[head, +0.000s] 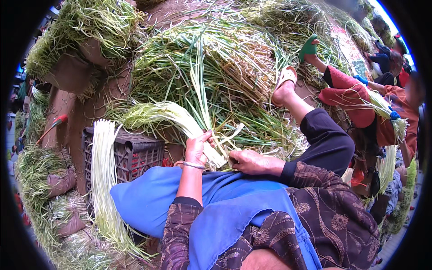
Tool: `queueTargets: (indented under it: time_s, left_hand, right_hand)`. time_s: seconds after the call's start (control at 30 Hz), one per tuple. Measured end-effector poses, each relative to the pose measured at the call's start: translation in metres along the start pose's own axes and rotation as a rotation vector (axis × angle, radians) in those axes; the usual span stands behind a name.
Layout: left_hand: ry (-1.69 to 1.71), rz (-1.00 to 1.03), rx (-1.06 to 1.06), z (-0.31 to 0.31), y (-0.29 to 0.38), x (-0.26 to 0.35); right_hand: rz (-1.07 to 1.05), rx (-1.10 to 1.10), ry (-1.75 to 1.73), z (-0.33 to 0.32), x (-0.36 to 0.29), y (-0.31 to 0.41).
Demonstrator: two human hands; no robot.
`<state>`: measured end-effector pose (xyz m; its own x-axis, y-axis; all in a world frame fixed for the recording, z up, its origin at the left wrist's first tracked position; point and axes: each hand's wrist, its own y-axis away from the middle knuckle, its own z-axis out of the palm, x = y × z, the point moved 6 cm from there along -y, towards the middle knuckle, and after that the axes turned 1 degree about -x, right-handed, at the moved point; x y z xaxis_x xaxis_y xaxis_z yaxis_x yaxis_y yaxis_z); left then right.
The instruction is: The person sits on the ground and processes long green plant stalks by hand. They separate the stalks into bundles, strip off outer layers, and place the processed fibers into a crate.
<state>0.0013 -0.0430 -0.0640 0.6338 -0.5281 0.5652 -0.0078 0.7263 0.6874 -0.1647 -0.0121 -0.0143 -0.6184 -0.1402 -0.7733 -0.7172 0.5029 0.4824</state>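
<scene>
My left hand grips a bundle of pale leafy stalks near its white ends; the greener tips bend away to the left. A few longer green stalks rise from between my hands. My right hand is closed, fingertips at the thin peeled strands by the base of these stalks; how firmly it pinches them is hard to see. Beyond both hands spreads a large heap of green leafy stalks with dry straw-coloured ends. A sorted bunch of pale stalks lies over a dark plastic crate at the left.
Tied bundles of greens stand at the upper left, and more line the left side. A red-tipped stick is near them. At the right sits a co-worker in red trousers, holding a bundle tied with blue.
</scene>
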Motion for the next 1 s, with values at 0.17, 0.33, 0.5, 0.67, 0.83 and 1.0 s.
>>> queueTargets:
  time_s: [0.17, 0.33, 0.5, 0.67, 0.83, 1.0]
  left_hand:
    - [-0.065, -0.005, 0.01, 0.003, 0.0, 0.004]
    - [-0.018, 0.054, 0.047, 0.008, 0.002, 0.01]
    - [0.04, 0.076, 0.084, 0.006, 0.003, 0.013]
    - [0.068, 0.257, 0.143, 0.006, 0.008, 0.028]
    - [0.144, 0.297, 0.134, 0.008, 0.017, 0.051]
    - [0.23, 0.334, 0.08, -0.005, 0.021, 0.078]
  right_hand:
    - [0.181, 0.356, -0.362, -0.057, 0.01, -0.04]
    - [0.141, 0.334, -0.93, -0.069, 0.001, -0.096]
    - [0.234, 0.475, -1.19, -0.051, 0.028, -0.101]
    - [0.316, 0.512, -0.73, -0.029, 0.08, -0.067]
    - [0.489, 0.521, 0.348, -0.04, 0.168, -0.019]
    - [0.725, 0.321, 0.719, -0.054, 0.239, 0.042]
